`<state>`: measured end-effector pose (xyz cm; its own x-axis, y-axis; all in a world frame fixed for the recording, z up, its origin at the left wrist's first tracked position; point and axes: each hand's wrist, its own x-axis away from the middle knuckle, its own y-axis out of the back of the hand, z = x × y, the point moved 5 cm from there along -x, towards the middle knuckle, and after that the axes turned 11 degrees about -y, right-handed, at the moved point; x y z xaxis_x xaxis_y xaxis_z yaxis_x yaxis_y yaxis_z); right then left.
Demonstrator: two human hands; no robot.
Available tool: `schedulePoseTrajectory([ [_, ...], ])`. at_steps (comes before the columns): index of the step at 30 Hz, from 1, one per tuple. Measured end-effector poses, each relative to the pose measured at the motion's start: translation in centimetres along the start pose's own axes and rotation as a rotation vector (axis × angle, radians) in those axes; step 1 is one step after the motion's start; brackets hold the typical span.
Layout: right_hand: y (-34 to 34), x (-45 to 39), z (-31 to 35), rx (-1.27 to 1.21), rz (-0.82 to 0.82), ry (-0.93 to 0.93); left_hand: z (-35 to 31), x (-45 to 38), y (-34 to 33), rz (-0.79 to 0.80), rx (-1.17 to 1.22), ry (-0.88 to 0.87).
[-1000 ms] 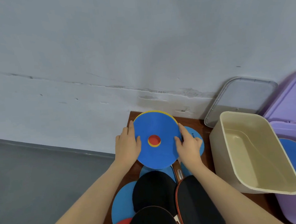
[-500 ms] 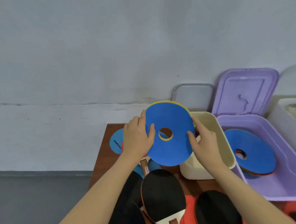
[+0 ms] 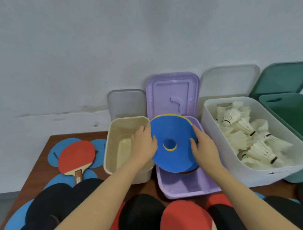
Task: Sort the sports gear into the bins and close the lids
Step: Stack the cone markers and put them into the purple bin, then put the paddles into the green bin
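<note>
A stack of flat blue discs [image 3: 173, 131] with a yellow edge and a centre hole is held between both hands above the purple bin [image 3: 184, 188]. My left hand [image 3: 144, 146] grips its left rim over the cream bin [image 3: 113, 144], which holds nothing. My right hand [image 3: 203, 147] grips its right rim. More discs, partly hidden, lie in the purple bin under the stack. A red table tennis paddle [image 3: 76, 156] lies on blue discs [image 3: 54, 154] at the table's left.
A white bin [image 3: 221, 154] holds several shuttlecocks [image 3: 247, 137]; a green bin [image 3: 294, 115] stands at far right. Lids lean on the wall: grey [image 3: 126, 102], purple [image 3: 172, 93], clear [image 3: 229, 80], green [image 3: 280, 77]. Black and red paddles [image 3: 141, 218] crowd the near table edge.
Both hands have carried the blue disc stack rightward, from the table's left past the cream bin to above the purple bin. My view has swung right, revealing the white and green bins.
</note>
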<state>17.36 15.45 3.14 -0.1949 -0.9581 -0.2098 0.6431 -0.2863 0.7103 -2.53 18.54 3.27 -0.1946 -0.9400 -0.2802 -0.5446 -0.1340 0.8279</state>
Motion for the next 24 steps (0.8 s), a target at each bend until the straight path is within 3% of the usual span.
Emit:
schedulePoseTrajectory([
  [8,-2.0,-2.0,-5.5,0.326,0.16,-0.108,-0.5,-0.7,-5.9,0.376,-0.257,0.003],
  [14,-0.9,0.2,-5.7,0.254,0.149,0.015,-2.6,1.1,-4.8,0.229,-0.319,-0.142],
  [24,3.2,7.5,-4.3,0.175,0.045,0.085,-7.2,6.5,-1.8,0.13,-0.209,-0.316],
])
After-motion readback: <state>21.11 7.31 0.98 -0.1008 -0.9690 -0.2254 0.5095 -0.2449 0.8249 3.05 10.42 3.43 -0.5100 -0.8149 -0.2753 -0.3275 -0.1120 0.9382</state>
